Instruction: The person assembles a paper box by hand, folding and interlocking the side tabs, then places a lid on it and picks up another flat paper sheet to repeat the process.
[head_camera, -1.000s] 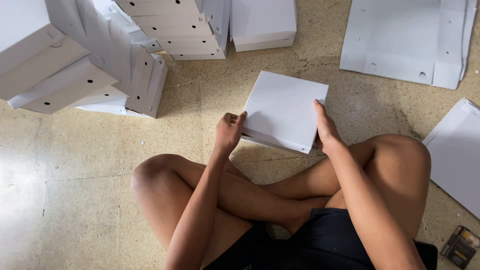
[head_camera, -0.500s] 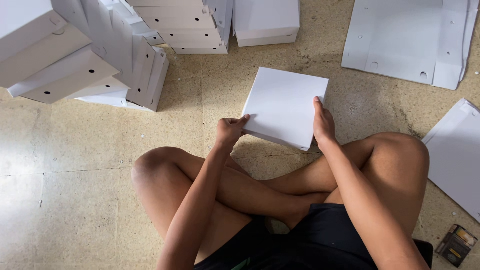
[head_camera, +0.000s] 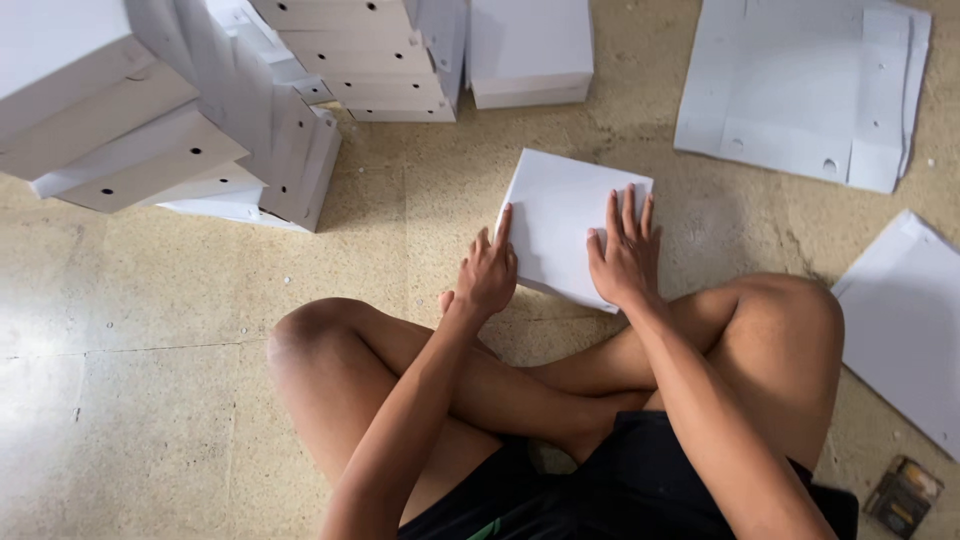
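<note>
You sit cross-legged on the floor (head_camera: 200, 400) with a white box (head_camera: 560, 220) lying flat in front of your legs. Your left hand (head_camera: 488, 275) rests on the box's left edge, fingers loosely curled and one finger pointing up along the side. Your right hand (head_camera: 625, 255) lies flat and open on top of the box, fingers spread. Neither hand grips it. A pile of boxes (head_camera: 200, 110) sits at the upper left, and flat sheets (head_camera: 800, 90) lie at the upper right

Speckled beige stone floor (head_camera: 180, 330) with thin tile seams, glare brightening its left side; small white flecks scattered about.
</note>
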